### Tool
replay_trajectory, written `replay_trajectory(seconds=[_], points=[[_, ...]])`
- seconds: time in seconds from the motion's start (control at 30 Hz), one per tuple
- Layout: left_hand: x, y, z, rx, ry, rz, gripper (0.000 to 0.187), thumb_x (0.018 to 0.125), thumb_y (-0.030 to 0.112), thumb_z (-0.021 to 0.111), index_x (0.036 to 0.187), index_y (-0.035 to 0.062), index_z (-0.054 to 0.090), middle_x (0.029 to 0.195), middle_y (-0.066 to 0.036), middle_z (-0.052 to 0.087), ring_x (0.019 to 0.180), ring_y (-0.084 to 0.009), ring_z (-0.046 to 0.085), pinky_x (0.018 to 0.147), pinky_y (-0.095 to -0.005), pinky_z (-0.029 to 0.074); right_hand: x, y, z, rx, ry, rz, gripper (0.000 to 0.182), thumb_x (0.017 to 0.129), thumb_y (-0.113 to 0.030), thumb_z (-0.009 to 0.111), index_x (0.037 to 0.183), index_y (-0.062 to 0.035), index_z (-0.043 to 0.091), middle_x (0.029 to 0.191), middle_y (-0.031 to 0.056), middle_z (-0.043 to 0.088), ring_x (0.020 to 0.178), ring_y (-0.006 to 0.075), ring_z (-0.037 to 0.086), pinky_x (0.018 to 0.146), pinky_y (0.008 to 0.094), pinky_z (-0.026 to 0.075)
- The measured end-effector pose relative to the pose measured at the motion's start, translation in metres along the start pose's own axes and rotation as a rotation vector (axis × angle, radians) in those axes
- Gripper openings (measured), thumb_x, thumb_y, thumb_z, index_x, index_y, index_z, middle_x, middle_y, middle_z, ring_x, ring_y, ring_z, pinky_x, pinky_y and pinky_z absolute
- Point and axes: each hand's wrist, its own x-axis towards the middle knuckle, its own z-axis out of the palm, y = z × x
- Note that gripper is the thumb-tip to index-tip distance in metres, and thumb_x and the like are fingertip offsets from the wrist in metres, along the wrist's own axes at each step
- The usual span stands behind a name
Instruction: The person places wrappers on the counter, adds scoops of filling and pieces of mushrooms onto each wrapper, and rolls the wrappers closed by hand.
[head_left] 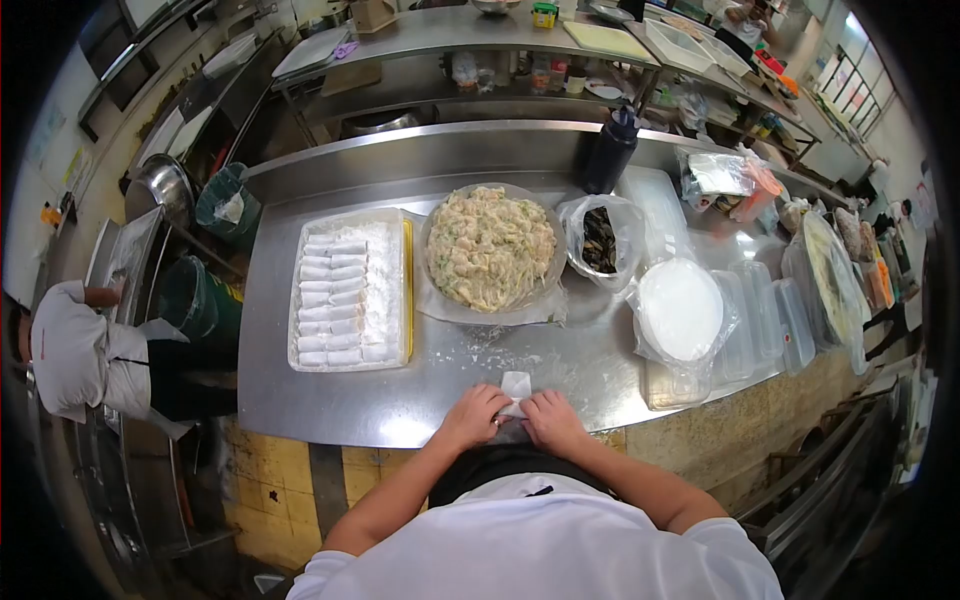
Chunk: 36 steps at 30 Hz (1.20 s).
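At the front edge of the steel table, my left hand [476, 415] and my right hand [553, 418] are closed on the two sides of a partly rolled white wrapper [516, 385]. Its far end lies flat on the steel, and what is inside the roll is hidden. Beyond my hands stands a wide bowl of pale, chunky filling with green bits [490, 245]. To the left, a white plastic tray [294, 330] holds rows of finished white rolls [333, 290] beside white powder. A round stack of white wrappers [680, 308] rests on plastic at the right.
Behind the wrappers are a bag-lined bowl of dark pieces [599, 240] and a dark squeeze bottle [610, 155]. Clear plastic lids [735, 320] lie at the right. A person in a white shirt [75, 350] works at the far left, near green bins [190, 300].
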Motion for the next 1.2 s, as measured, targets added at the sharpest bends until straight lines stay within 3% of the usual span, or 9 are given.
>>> replay_trajectory(seconds=[0.27,0.4,0.63,0.77,0.83,0.93,1.03,1.13,1.2], points=[[0.009,0.000,0.005,0.048,0.093,-0.097,0.021,0.096,0.020,0.076,0.115,0.0120,0.078,0.112,-0.010,0.073,0.105,-0.0354,0.069,0.091,-0.0469,0.055,0.006,0.010,0.012,-0.014,0.089,0.050,0.025,0.093,-0.021,0.074,0.114,-0.0089,0.069,0.101,0.0114,0.065,0.097,0.0328,0.063,0.087,0.0461,0.052],[0.012,-0.002,0.010,0.060,0.129,0.060,0.034,0.094,0.019,0.077,0.127,0.0107,0.076,0.120,-0.011,0.074,0.105,-0.0347,0.068,0.091,-0.0479,0.053,0.009,0.015,0.018,-0.034,0.114,0.069,0.023,0.095,-0.021,0.072,0.115,-0.0096,0.070,0.102,0.0108,0.064,0.097,0.0329,0.063,0.086,0.0470,0.052],[0.008,-0.005,0.014,0.117,0.089,0.075,0.041,0.094,0.022,0.078,0.133,0.0101,0.073,0.121,-0.010,0.073,0.108,-0.0336,0.067,0.094,-0.0473,0.052,0.016,0.023,0.017,0.110,0.021,0.236,0.041,0.095,-0.019,0.075,0.133,-0.0075,0.071,0.117,0.0174,0.070,0.107,0.0404,0.068,0.089,0.0501,0.055],[0.006,-0.009,0.017,0.145,0.109,0.097,0.042,0.093,0.022,0.080,0.132,0.0103,0.073,0.120,-0.010,0.073,0.108,-0.0331,0.067,0.093,-0.0469,0.052,0.076,0.048,-0.033,0.265,0.143,0.471,0.058,0.093,-0.026,0.078,0.146,-0.0060,0.066,0.120,0.0230,0.075,0.112,0.0463,0.071,0.095,0.0535,0.058],[0.005,-0.009,0.018,0.144,0.114,0.091,0.042,0.092,0.023,0.080,0.132,0.0104,0.073,0.120,-0.009,0.073,0.108,-0.0329,0.067,0.093,-0.0465,0.053,0.116,0.060,-0.069,0.263,0.035,0.575,0.065,0.090,-0.021,0.075,0.152,-0.0052,0.060,0.114,0.0264,0.074,0.102,0.0493,0.072,0.096,0.0574,0.058],[0.004,-0.009,0.020,0.151,0.128,0.096,0.043,0.091,0.024,0.081,0.131,0.0108,0.074,0.121,-0.009,0.073,0.109,-0.0325,0.067,0.093,-0.0464,0.053,0.138,0.088,-0.064,0.116,-0.076,0.474,0.060,0.091,-0.022,0.074,0.149,-0.0058,0.065,0.109,0.0210,0.078,0.096,0.0448,0.075,0.090,0.0533,0.060],[0.001,-0.006,0.020,0.156,0.107,0.074,0.042,0.091,0.024,0.082,0.131,0.0112,0.073,0.123,-0.009,0.073,0.111,-0.0324,0.067,0.095,-0.0467,0.052,0.144,0.085,-0.058,0.328,-0.119,0.405,0.061,0.088,-0.014,0.072,0.147,-0.0052,0.066,0.093,0.0235,0.075,0.091,0.0483,0.073,0.089,0.0549,0.060],[-0.006,0.001,0.022,0.112,0.087,0.042,0.042,0.091,0.023,0.081,0.131,0.0115,0.073,0.125,-0.008,0.073,0.114,-0.0323,0.067,0.097,-0.0471,0.052,0.144,0.073,-0.060,0.962,-0.254,0.671,0.060,0.087,-0.010,0.069,0.147,-0.0095,0.070,0.090,0.0208,0.075,0.084,0.0460,0.072,0.088,0.0526,0.061],[-0.010,0.005,0.021,0.084,0.091,0.034,0.041,0.092,0.023,0.080,0.131,0.0116,0.073,0.127,-0.008,0.073,0.116,-0.0323,0.066,0.098,-0.0473,0.052,0.138,0.072,-0.056,1.121,-0.296,0.686,0.061,0.088,-0.008,0.069,0.149,-0.0136,0.070,0.098,0.0204,0.075,0.087,0.0417,0.072,0.089,0.0502,0.060]])
